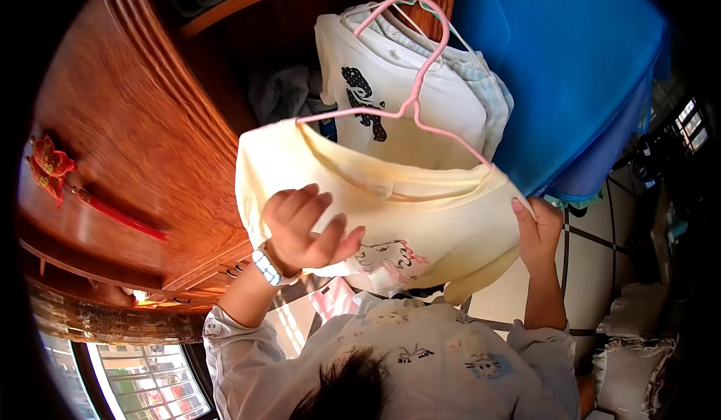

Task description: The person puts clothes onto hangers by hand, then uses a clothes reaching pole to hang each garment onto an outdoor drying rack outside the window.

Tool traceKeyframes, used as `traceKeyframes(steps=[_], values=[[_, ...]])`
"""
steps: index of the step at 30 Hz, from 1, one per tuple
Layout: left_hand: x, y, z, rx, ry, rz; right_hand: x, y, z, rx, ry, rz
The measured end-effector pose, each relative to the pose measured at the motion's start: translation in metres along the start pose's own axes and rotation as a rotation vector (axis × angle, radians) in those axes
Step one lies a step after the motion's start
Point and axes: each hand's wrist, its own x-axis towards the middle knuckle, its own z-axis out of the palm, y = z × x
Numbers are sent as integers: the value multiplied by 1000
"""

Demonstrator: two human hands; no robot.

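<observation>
A pale yellow T-shirt (330, 187) with a line-drawn animal print hangs on a pink hanger (419, 82), its neckline facing up. The hanger's hook points away from me, and both its shoulders sit inside the shirt. My right hand (539, 228) pinches the shirt's fabric near the right shoulder, thumb on top. In front of the shirt's left side is my left hand (308, 228), wearing a white watch (269, 266). Its fingers are apart and loosely bent, with nothing in them; whether it brushes the cloth I cannot tell.
White shirts (405, 63) hang in front of the open wooden wardrobe (225, 15). A wardrobe door (135, 112) with a red tassel ornament (120, 213) is at left. Blue fabric (556, 67) hangs at right. Below it lies a tiled floor (593, 251); a cushion (631, 367) is at lower right.
</observation>
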Motion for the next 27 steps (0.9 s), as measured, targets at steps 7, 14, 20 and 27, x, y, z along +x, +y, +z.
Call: traceKeyframes(steps=[7,14,20,27], values=[[-36,-31,83,-212,-208,-822,68,-24,1,75,83,234],[-88,-11,152,-558,-505,-1040,125,-27,26,133,87,174],[-84,12,165,-706,-555,-965,150,-2,44,-115,-60,152],[-85,8,148,-717,-651,-950,151,6,34,-343,-172,109]])
